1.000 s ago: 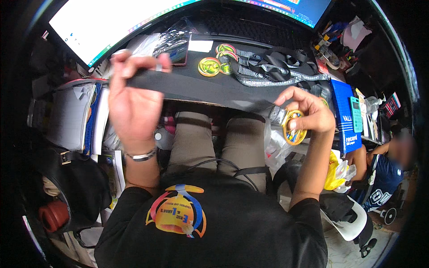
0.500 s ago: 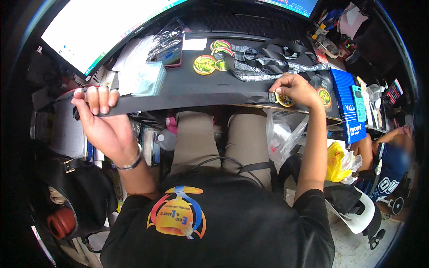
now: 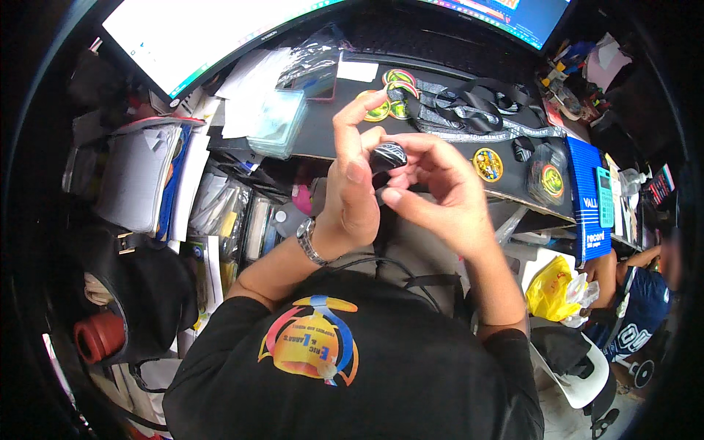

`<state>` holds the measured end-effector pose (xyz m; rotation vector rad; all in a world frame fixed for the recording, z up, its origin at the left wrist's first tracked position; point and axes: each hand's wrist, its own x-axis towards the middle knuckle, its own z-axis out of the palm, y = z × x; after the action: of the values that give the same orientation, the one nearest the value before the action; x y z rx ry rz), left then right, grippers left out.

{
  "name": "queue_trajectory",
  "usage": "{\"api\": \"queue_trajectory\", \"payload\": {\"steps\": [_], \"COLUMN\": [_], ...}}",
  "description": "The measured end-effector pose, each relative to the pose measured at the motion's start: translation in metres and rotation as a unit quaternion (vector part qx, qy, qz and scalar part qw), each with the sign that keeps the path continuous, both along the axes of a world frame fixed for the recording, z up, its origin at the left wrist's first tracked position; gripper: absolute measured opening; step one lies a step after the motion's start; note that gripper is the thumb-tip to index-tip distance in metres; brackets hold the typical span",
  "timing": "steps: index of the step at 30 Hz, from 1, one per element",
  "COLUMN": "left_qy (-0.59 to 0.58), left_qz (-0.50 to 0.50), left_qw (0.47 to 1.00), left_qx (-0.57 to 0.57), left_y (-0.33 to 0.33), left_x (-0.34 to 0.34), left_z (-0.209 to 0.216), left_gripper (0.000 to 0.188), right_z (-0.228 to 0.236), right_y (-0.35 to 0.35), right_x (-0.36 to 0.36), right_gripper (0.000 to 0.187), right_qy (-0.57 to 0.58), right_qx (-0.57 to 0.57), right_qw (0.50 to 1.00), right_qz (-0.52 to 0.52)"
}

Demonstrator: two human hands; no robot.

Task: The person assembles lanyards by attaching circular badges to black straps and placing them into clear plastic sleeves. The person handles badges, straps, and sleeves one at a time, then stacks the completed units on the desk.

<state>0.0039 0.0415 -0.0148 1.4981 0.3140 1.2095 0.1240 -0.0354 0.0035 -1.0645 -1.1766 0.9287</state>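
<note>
Above my lap, near the desk's front edge, a black medal ribbon (image 3: 389, 155) with white print is bunched in a curved loop. My left hand (image 3: 353, 183) holds it from the left, index finger raised above it. From the right, my right hand (image 3: 444, 183) curls its fingers against the ribbon, thumb bent in below. Part of the ribbon is hidden by the fingers. To the right of my hands a round gold medal (image 3: 488, 165) lies flat on the desk. Beside it sits another medal in clear plastic (image 3: 548, 181), with a dark ribbon piece (image 3: 523, 149) close by.
Further back lie several medals (image 3: 400, 77) with printed ribbons (image 3: 469, 121). Clear plastic cases (image 3: 277, 125) stand at the left, a blue record book (image 3: 587, 194) and a teal calculator (image 3: 605, 196) at the right. Monitors (image 3: 220, 37) border the far side. Another person (image 3: 634, 308) is at the far right.
The ribbon was stretched flat between my hands; now it is bunched between them. My left hand moved right, my right hand moved left off the medal. The view shifted slightly.
</note>
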Motion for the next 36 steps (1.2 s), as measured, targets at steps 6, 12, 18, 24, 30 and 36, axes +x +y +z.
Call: {"api": "queue_trajectory", "payload": {"steps": [6,12,18,24,30,36], "left_qy": [0.061,-0.019,-0.048,0.069,0.34,0.371], "left_qz": [0.119,0.06,0.05,-0.037,-0.395,-0.377], "left_qw": [0.969,0.987,0.992,0.994,0.827,0.836], "left_qx": [0.209,0.147,0.101,0.078,-0.21,-0.144], "left_y": [0.002,-0.005,-0.01,-0.019,-0.011,-0.021], "left_x": [0.006,0.011,0.015,-0.002,-0.044,-0.06], "left_z": [-0.018,-0.018,-0.022,-0.022,-0.007,-0.005], "left_gripper": [0.08,0.052,0.054,0.064,0.034,0.028], "right_z": [-0.012,-0.016,-0.016,-0.032,-0.068,-0.094], "right_y": [0.006,0.001,-0.005,-0.021,-0.039,-0.044], "right_x": [-0.022,-0.019,-0.021,-0.031,-0.013,0.007], "right_gripper": [0.024,0.015,0.018,0.013,0.012,0.011], "right_qy": [0.076,0.168,0.363,0.361,0.337,0.273], "right_qx": [0.061,0.047,0.003,-0.002,-0.096,-0.152], "right_qw": [0.988,0.975,0.93,0.924,0.892,0.88], "right_qz": [-0.117,-0.135,-0.058,-0.126,-0.284,-0.357]}}
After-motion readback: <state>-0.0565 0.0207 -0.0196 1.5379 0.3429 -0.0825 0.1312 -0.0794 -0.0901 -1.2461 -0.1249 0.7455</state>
